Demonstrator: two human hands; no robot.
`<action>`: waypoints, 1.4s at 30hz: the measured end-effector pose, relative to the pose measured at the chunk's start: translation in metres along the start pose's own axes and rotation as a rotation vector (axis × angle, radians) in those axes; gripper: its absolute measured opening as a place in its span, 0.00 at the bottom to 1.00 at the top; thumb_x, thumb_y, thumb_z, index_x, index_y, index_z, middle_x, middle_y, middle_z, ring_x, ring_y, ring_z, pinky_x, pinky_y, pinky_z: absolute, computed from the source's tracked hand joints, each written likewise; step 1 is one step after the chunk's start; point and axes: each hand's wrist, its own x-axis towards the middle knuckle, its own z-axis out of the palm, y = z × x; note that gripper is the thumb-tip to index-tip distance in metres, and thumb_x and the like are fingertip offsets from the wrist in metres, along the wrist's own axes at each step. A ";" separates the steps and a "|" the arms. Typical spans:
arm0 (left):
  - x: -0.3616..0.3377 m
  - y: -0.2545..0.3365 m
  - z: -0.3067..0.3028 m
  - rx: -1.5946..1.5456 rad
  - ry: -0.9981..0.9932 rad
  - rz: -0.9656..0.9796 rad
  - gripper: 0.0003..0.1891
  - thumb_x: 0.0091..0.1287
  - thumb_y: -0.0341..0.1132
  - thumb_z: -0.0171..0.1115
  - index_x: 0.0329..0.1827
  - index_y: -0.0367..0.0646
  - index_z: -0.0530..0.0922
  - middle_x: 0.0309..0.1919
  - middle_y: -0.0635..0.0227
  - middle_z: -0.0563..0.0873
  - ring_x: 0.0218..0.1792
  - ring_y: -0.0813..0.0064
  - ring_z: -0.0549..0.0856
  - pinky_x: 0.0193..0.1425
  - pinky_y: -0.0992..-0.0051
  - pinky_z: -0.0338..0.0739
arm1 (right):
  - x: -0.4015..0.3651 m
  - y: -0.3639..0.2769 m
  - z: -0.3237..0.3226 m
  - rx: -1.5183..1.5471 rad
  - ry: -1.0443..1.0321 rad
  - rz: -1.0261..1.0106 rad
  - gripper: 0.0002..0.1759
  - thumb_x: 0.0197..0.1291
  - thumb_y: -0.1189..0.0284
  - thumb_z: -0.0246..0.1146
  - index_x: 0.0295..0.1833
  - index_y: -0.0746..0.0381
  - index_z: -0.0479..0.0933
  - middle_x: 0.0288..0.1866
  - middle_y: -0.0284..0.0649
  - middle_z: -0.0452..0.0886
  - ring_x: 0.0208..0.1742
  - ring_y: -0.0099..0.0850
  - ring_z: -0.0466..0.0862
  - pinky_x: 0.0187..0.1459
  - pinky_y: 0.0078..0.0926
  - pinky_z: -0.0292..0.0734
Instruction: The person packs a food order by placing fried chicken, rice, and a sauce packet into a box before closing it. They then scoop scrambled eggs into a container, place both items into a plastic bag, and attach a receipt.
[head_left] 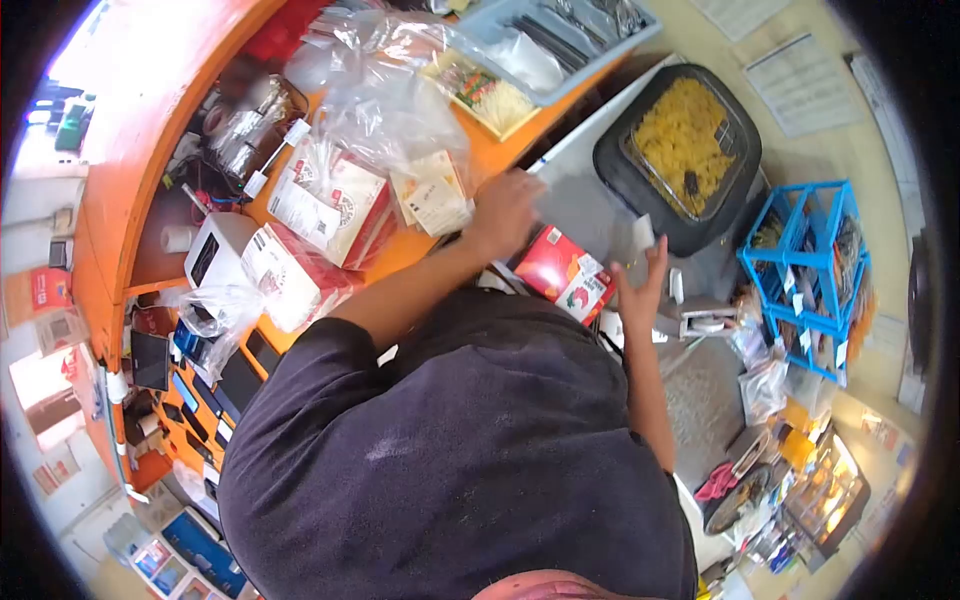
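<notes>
Red box point(565, 275): near side of grey worktop point(575, 190), between hands.
Left hand point(503, 215): above worktop edge, left of box; grip blurred, cannot tell.
Right hand point(640, 290): beside box; digits apart, blurred white slip point(642, 233) at tips; pinch, cannot tell.
Black pan point(612, 150): far right, yellow food inside.
Paper packets point(350, 205): left, limiting side clearance.

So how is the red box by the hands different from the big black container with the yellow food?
The red box is smaller, and the black container is much bigger. The box is bright red with printed pictures, while the container looks plain black. The box has straighter edges, but the container has rounded corners. You can see yellow food in the container, but not what's inside the box.
</notes>
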 end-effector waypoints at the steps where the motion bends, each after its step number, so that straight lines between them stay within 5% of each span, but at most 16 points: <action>1: 0.010 -0.031 -0.017 0.071 0.044 -0.045 0.23 0.60 0.34 0.64 0.59 0.39 0.78 0.57 0.51 0.81 0.60 0.47 0.78 0.66 0.50 0.70 | -0.007 -0.010 -0.007 0.088 0.006 0.085 0.53 0.54 0.75 0.75 0.81 0.65 0.52 0.77 0.49 0.64 0.72 0.41 0.71 0.71 0.39 0.66; 4: 0.047 -0.095 -0.091 0.431 0.067 -0.256 0.33 0.55 0.36 0.71 0.66 0.42 0.74 0.67 0.53 0.74 0.68 0.51 0.71 0.74 0.51 0.61 | -0.025 -0.001 -0.021 0.388 0.020 0.227 0.48 0.59 0.81 0.71 0.81 0.64 0.53 0.63 0.43 0.77 0.61 0.31 0.78 0.65 0.31 0.70; 9: 0.068 -0.190 -0.138 0.791 -0.748 -0.584 0.34 0.58 0.40 0.72 0.69 0.47 0.73 0.69 0.57 0.74 0.72 0.57 0.71 0.76 0.50 0.59 | -0.035 -0.013 -0.028 0.575 0.009 0.331 0.45 0.61 0.83 0.68 0.81 0.62 0.53 0.43 0.34 0.83 0.52 0.26 0.81 0.63 0.26 0.71; 11: 0.077 -0.218 -0.140 0.664 -0.888 -0.771 0.30 0.59 0.42 0.72 0.65 0.46 0.77 0.65 0.58 0.79 0.69 0.60 0.75 0.75 0.52 0.63 | -0.035 -0.020 -0.028 0.621 0.014 0.296 0.49 0.62 0.83 0.68 0.83 0.58 0.47 0.55 0.40 0.81 0.61 0.30 0.78 0.66 0.30 0.68; 14: 0.076 -0.223 -0.148 0.352 -0.666 -0.683 0.28 0.57 0.46 0.74 0.59 0.43 0.81 0.57 0.57 0.85 0.61 0.58 0.82 0.69 0.55 0.70 | -0.032 -0.046 -0.027 0.703 0.028 0.198 0.53 0.62 0.83 0.66 0.85 0.52 0.41 0.72 0.48 0.71 0.77 0.41 0.66 0.73 0.39 0.60; 16: 0.084 -0.245 -0.150 0.119 -0.526 -0.338 0.43 0.55 0.52 0.77 0.70 0.37 0.70 0.62 0.44 0.79 0.65 0.50 0.78 0.71 0.63 0.71 | -0.029 -0.057 -0.030 0.686 0.036 0.208 0.54 0.62 0.83 0.66 0.85 0.54 0.40 0.72 0.48 0.71 0.74 0.38 0.68 0.71 0.37 0.62; 19: 0.133 -0.220 -0.193 -0.131 -0.052 -0.725 0.45 0.51 0.57 0.78 0.68 0.38 0.74 0.66 0.48 0.78 0.68 0.50 0.76 0.72 0.60 0.71 | -0.026 -0.072 -0.037 0.694 0.017 0.198 0.53 0.61 0.84 0.65 0.85 0.55 0.41 0.71 0.48 0.72 0.73 0.37 0.69 0.69 0.35 0.63; 20: 0.128 -0.280 -0.171 0.124 0.075 -0.905 0.55 0.48 0.60 0.79 0.75 0.37 0.65 0.73 0.46 0.69 0.74 0.50 0.68 0.76 0.58 0.66 | -0.024 -0.079 -0.039 0.653 0.024 0.207 0.53 0.61 0.84 0.65 0.85 0.55 0.42 0.71 0.47 0.73 0.73 0.35 0.69 0.68 0.34 0.64; 23: 0.126 -0.359 -0.134 0.083 0.353 -1.314 0.61 0.46 0.62 0.79 0.78 0.38 0.58 0.76 0.48 0.64 0.77 0.50 0.63 0.78 0.56 0.62 | -0.017 -0.086 -0.045 0.627 0.023 0.189 0.53 0.61 0.83 0.67 0.84 0.55 0.43 0.69 0.45 0.73 0.70 0.32 0.72 0.66 0.31 0.66; 25: 0.138 -0.298 -0.162 0.285 0.245 -1.294 0.62 0.47 0.63 0.78 0.80 0.43 0.54 0.77 0.50 0.63 0.77 0.48 0.63 0.78 0.53 0.61 | -0.016 -0.093 -0.046 0.585 0.030 0.174 0.51 0.62 0.81 0.67 0.84 0.55 0.44 0.67 0.42 0.75 0.66 0.31 0.74 0.66 0.32 0.65; 27: 0.138 -0.376 -0.139 0.453 0.395 -0.860 0.61 0.48 0.64 0.77 0.81 0.48 0.52 0.77 0.51 0.63 0.78 0.51 0.62 0.78 0.53 0.61 | -0.014 -0.096 -0.040 0.575 0.068 0.128 0.49 0.64 0.78 0.66 0.84 0.56 0.45 0.64 0.41 0.76 0.63 0.31 0.75 0.67 0.32 0.64; 30: 0.159 -0.348 -0.181 0.154 0.217 -1.163 0.55 0.52 0.61 0.76 0.79 0.50 0.56 0.72 0.50 0.72 0.74 0.51 0.70 0.75 0.50 0.62 | -0.023 -0.105 -0.034 0.554 0.055 0.212 0.47 0.65 0.77 0.66 0.83 0.57 0.46 0.64 0.42 0.77 0.64 0.32 0.75 0.67 0.32 0.63; 38: 0.158 -0.364 -0.203 0.123 0.145 -0.804 0.28 0.60 0.47 0.71 0.59 0.42 0.75 0.49 0.50 0.87 0.54 0.50 0.86 0.59 0.54 0.76 | -0.016 -0.143 0.001 0.517 0.018 0.211 0.49 0.62 0.76 0.68 0.84 0.57 0.47 0.61 0.39 0.76 0.57 0.28 0.74 0.62 0.28 0.64; 39: 0.157 -0.370 -0.195 0.098 0.136 -0.729 0.24 0.61 0.45 0.70 0.54 0.40 0.78 0.46 0.49 0.87 0.53 0.51 0.86 0.56 0.56 0.78 | -0.012 -0.134 0.002 0.449 0.024 0.175 0.51 0.62 0.75 0.69 0.84 0.57 0.45 0.63 0.43 0.75 0.63 0.32 0.74 0.67 0.32 0.64; 40: 0.156 -0.362 -0.192 0.040 0.217 -0.561 0.15 0.66 0.42 0.67 0.42 0.36 0.82 0.37 0.48 0.87 0.48 0.52 0.88 0.49 0.61 0.81 | -0.007 -0.137 0.005 0.412 0.039 0.139 0.52 0.62 0.74 0.68 0.84 0.55 0.44 0.71 0.49 0.70 0.73 0.39 0.69 0.72 0.37 0.60; 42: 0.163 -0.297 -0.217 -0.117 0.090 -0.511 0.11 0.68 0.38 0.66 0.40 0.36 0.83 0.35 0.52 0.88 0.42 0.58 0.88 0.48 0.64 0.81 | 0.003 -0.150 0.007 0.451 0.034 0.112 0.54 0.63 0.75 0.66 0.85 0.51 0.38 0.83 0.53 0.50 0.79 0.46 0.62 0.72 0.41 0.62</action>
